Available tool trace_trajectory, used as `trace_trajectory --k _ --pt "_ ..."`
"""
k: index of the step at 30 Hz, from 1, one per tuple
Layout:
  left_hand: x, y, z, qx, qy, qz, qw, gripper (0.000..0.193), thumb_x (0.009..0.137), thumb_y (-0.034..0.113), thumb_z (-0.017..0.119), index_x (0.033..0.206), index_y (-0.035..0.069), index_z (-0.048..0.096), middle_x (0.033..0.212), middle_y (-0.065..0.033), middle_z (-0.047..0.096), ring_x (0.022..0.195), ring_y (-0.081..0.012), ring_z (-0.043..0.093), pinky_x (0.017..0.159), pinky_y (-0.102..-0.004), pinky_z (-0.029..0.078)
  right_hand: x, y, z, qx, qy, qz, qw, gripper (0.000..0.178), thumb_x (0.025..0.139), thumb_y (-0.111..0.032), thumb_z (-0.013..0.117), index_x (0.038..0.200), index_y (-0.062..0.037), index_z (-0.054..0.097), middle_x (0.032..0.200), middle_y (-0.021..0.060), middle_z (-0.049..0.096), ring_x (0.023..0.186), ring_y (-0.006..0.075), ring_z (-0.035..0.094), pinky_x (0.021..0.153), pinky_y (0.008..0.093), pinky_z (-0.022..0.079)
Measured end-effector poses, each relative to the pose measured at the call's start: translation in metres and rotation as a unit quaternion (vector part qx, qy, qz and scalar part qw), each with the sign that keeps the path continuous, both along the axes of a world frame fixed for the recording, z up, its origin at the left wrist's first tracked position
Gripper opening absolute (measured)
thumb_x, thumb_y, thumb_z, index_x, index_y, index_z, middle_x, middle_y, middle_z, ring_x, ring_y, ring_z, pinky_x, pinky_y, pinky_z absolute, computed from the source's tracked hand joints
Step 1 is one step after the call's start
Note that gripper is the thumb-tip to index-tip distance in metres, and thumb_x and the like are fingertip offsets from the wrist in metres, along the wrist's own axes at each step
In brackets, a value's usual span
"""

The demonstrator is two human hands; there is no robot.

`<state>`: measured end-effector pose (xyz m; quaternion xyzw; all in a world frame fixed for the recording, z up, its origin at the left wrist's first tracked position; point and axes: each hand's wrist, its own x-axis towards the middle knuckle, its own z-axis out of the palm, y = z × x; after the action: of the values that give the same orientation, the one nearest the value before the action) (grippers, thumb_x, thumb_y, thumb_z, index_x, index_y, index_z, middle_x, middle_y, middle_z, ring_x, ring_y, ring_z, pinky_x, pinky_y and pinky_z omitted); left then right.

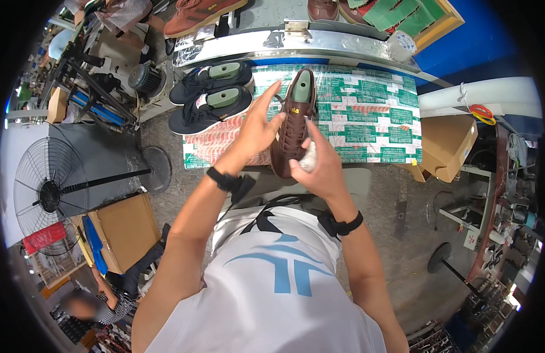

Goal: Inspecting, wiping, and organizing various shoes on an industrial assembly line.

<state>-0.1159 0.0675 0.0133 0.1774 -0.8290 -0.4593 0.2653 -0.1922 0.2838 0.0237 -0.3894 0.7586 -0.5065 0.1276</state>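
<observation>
A brown lace-up shoe (291,130) lies lengthwise at the near edge of the taped table, its toe toward me and a green shoe last (302,87) in its opening. My left hand (261,125) is at the shoe's left side, fingers stretched out and thumb apart, close to the laces. Whether it touches the shoe I cannot tell. On the right side, my right hand (321,165) is closed around a small white wad (309,157), probably cloth, beside the toe. Two black shoes (216,107) with green lasts sit to the left on the same surface.
Green and white tape covers the table (372,120). Behind it runs a metal-edged conveyor (331,42) carrying more shoes, with a tape roll (401,42) at its edge. An open cardboard box (449,150) stands right; a floor fan (49,194) and another person (110,297) are left.
</observation>
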Motion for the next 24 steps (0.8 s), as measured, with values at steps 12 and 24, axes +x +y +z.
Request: trace_trajectory --k 12,24 --pt "-0.030 -0.091 0.041 0.018 -0.300 -0.192 0.934 0.056 0.091 0.017 0.083 0.144 0.002 0.071 0.130 -0.0179 0.080 0.110 -0.0275 0.076 0.101 -0.0413 0.058 0.008 -0.041 0.020 0.164 0.240 0.079 0.953 0.097 0.076 -0.038 0.091 0.151 0.0109 0.053 0.099 0.0173 0.066 0.087 0.0361 0.069 0.080 0.0483 0.056" --pt "-0.109 -0.095 -0.006 0.052 -0.227 -0.260 0.937 0.083 0.095 0.040 0.088 0.164 0.010 0.052 0.151 -0.0251 0.066 0.141 -0.0356 0.063 0.117 -0.0424 0.050 -0.023 -0.045 0.043 0.053 -0.325 0.046 0.943 0.072 0.094 -0.036 0.080 0.143 0.0140 0.064 0.118 0.0215 0.078 0.107 0.0241 0.074 0.096 0.0368 0.058"
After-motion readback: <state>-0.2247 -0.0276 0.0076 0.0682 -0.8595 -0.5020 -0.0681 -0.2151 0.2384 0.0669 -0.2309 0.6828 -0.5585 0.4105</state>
